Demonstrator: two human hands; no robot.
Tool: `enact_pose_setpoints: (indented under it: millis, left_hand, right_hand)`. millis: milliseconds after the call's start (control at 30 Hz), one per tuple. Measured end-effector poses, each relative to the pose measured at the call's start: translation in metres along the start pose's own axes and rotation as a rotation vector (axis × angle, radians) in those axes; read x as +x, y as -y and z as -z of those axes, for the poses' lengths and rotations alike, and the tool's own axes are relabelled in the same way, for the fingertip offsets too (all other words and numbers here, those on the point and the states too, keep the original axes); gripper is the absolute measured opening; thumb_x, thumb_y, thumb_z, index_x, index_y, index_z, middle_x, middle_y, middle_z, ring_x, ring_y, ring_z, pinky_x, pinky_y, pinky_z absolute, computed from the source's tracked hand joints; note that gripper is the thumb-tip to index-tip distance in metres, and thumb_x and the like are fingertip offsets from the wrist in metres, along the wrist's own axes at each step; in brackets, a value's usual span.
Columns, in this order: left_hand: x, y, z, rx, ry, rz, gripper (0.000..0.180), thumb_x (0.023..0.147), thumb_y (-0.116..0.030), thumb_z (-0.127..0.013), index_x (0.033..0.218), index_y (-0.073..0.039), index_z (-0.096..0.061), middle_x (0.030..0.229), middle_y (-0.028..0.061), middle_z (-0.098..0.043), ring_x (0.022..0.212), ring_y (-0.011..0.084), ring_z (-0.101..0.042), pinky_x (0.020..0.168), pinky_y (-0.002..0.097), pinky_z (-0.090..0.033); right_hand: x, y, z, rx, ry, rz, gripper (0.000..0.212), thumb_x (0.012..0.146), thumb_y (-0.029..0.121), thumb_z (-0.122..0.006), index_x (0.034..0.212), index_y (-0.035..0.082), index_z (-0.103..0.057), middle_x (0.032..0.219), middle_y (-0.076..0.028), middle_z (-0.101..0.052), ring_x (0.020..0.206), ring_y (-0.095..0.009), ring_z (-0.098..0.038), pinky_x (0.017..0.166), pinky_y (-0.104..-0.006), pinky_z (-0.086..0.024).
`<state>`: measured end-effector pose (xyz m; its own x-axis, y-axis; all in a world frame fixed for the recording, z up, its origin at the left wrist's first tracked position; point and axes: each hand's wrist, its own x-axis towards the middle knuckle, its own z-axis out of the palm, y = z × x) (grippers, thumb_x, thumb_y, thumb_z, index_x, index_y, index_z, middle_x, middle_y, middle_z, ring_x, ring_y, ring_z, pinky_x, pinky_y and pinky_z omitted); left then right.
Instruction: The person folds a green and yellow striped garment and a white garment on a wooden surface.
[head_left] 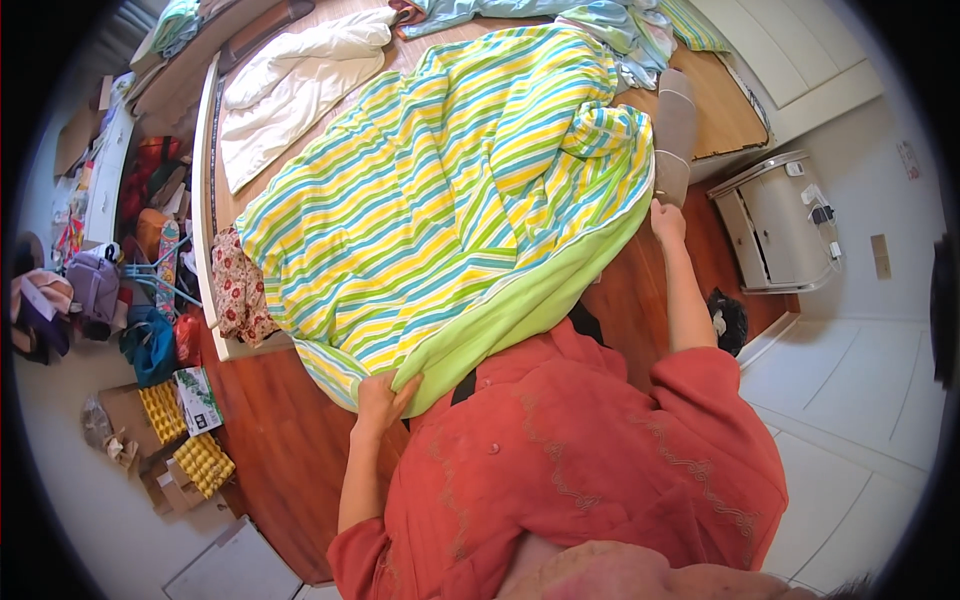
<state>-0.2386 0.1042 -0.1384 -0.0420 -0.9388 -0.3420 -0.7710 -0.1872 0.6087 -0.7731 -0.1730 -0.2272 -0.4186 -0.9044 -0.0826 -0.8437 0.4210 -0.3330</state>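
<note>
A large striped duvet (450,190) in yellow, green, blue and white lies spread over the bed, its plain lime-green edge hanging toward me. My left hand (380,400) grips the lower corner of that edge, fingers closed on the fabric. My right hand (667,222) is stretched out to the duvet's right edge and holds it where the lime border ends. A grey rolled item (676,135) lies just beyond the right hand on the bed.
A white quilt (290,80) and light blue bedding (610,25) lie at the far end of the wooden bed. A white bedside cabinet (780,225) stands right. Bags, boxes and egg trays (185,435) clutter the floor at left.
</note>
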Motion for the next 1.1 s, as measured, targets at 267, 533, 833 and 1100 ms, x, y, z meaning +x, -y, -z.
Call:
enact_pose_setpoints:
  millis: [267, 533, 833, 1100]
  left_hand:
    - [0.001, -0.014, -0.007, -0.079, 0.065, -0.073, 0.044, 0.07, -0.027, -0.075, 0.106, -0.006, -0.06, 0.09, 0.0175, -0.062, 0.086, 0.0366, -0.059, 0.075, 0.0421, -0.048]
    - [-0.002, -0.013, 0.036, 0.031, -0.295, -0.043, 0.026, 0.069, -0.013, -0.07, 0.093, -0.007, -0.063, 0.079, 0.0155, -0.062, 0.073, 0.0359, -0.061, 0.064, 0.0389, -0.049]
    - [0.003, -0.003, 0.037, 0.117, -0.442, -0.109, 0.034, 0.068, -0.009, -0.072, 0.1, -0.005, -0.064, 0.089, 0.014, -0.066, 0.083, 0.0333, -0.064, 0.071, 0.0362, -0.051]
    - [-0.004, -0.013, 0.034, 0.099, -0.298, -0.106, 0.041, 0.066, -0.014, -0.074, 0.105, -0.007, -0.063, 0.086, 0.0141, -0.065, 0.082, 0.0346, -0.063, 0.07, 0.039, -0.051]
  right_hand:
    - [0.021, -0.001, -0.103, 1.553, 0.409, -0.487, 0.055, 0.085, 0.028, -0.066, 0.129, 0.0, -0.048, 0.121, -0.012, -0.058, 0.107, -0.03, -0.057, 0.088, -0.0438, -0.049]
    - [-0.013, 0.137, 0.127, 1.654, -0.01, 0.291, 0.04, 0.085, 0.011, -0.065, 0.122, 0.002, -0.054, 0.109, -0.008, -0.062, 0.09, -0.019, -0.062, 0.081, -0.0316, -0.052]
    - [-0.044, 0.067, 0.161, 2.007, 0.143, 0.343, 0.057, 0.086, 0.016, -0.06, 0.137, 0.003, -0.04, 0.137, -0.011, -0.046, 0.122, -0.028, -0.047, 0.103, -0.041, -0.04]
    - [0.005, 0.073, 0.119, 1.866, 0.314, -0.142, 0.038, 0.089, 0.015, -0.058, 0.122, -0.002, -0.051, 0.117, -0.015, -0.06, 0.099, -0.028, -0.062, 0.087, -0.0395, -0.051]
